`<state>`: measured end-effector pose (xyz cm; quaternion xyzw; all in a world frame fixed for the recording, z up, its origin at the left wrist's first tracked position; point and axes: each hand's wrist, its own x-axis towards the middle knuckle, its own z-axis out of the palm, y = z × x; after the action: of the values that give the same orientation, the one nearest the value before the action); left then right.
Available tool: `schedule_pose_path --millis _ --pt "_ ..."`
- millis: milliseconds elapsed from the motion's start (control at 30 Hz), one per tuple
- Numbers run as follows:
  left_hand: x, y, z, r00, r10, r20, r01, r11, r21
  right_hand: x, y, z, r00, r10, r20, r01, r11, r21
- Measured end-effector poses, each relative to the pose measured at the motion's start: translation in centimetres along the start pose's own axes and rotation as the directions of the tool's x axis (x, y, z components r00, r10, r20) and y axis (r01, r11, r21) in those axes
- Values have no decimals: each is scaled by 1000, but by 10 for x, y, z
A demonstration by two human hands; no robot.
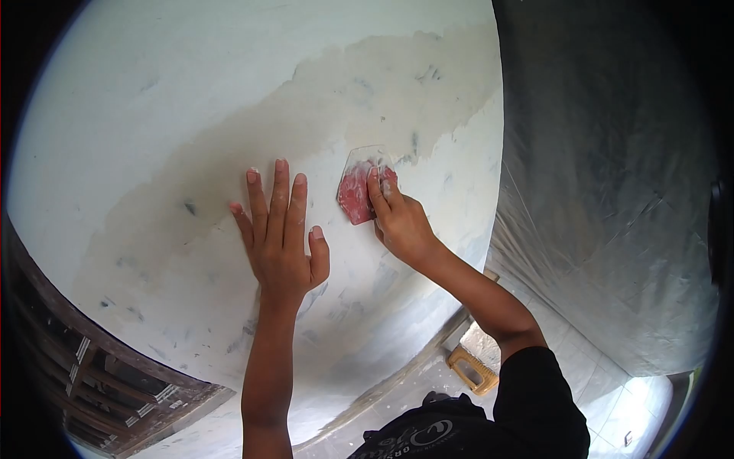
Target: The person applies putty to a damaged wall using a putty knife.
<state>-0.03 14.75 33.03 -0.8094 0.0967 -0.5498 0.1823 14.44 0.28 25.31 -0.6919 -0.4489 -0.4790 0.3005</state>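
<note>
My right hand (401, 229) grips a red putty scraper (354, 193) with a pale, clear-looking blade edge, held against the wall (191, 260). White residue smears the scraper and my fingertips. To its left, my left hand (279, 245) lies on the wall with its fingers spread and holds nothing. Above both hands a broad greyish, damp-looking patch (252, 130) runs diagonally across the white surface. Small dark marks dot the wall in several spots.
Dark plastic sheeting (604, 191) hangs along the right side. A yellow-brown plastic stool (472, 371) stands on the tiled floor (569, 329) below. At the lower left is a dark wooden frame with slats (99, 367).
</note>
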Motion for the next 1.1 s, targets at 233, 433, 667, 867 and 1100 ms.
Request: schedule_pose_path --millis 233,433,667,867,1100 --pt "2 4 -2 999 -19 35 18 999 29 -7 -9 5 999 41 19 -41 999 7" --pt "2 7 -1 998 -38 41 38 999 7 -83 -45 12 983 55 176 -90 977 195" --pt "2 5 0 999 -35 10 35 999 -19 -63 -33 -63 975 218 49 -212 837 504" --pt "2 5 -1 1000 -26 9 26 1000 -11 1 2 -79 962 222 -161 -158 929 334" --pt "2 7 -1 999 -35 15 35 998 48 -7 14 -60 934 323 -153 -267 916 300"
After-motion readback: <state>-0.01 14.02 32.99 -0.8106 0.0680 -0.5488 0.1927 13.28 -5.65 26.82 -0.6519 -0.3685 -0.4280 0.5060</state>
